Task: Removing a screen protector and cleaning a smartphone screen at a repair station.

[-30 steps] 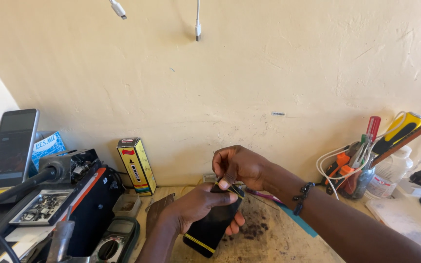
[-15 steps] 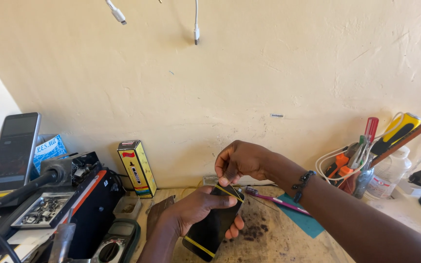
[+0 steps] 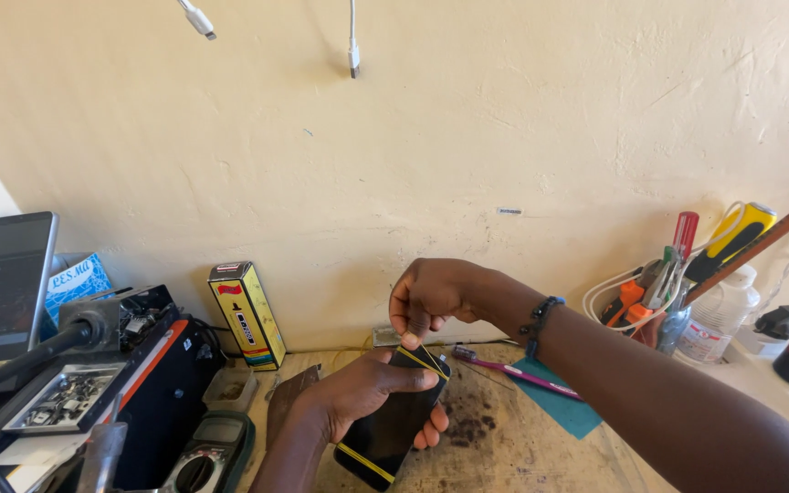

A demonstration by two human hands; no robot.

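Observation:
My left hand (image 3: 358,393) grips a black phone (image 3: 393,420) from the side, holding it tilted above the wooden bench (image 3: 513,452). Two thin yellow bands run across the phone, one near its top end and one near its bottom end. My right hand (image 3: 431,294) comes from the right, with a dark beaded bracelet (image 3: 541,321) on the wrist. Its fingertips pinch the upper yellow band (image 3: 424,360) at the phone's top edge.
A pink-handled brush (image 3: 513,370) and a teal cloth (image 3: 563,402) lie right of the phone. A holder of screwdrivers (image 3: 678,274), a white bottle (image 3: 719,315), a yellow box (image 3: 248,315), a black machine (image 3: 130,365), a multimeter (image 3: 207,452) and a propped phone (image 3: 6,288) surround the bench. Cables (image 3: 353,41) hang above.
My hands have shifted slightly right and up with the phone. My right fingers moved onto the upper yellow band at the phone's top end.

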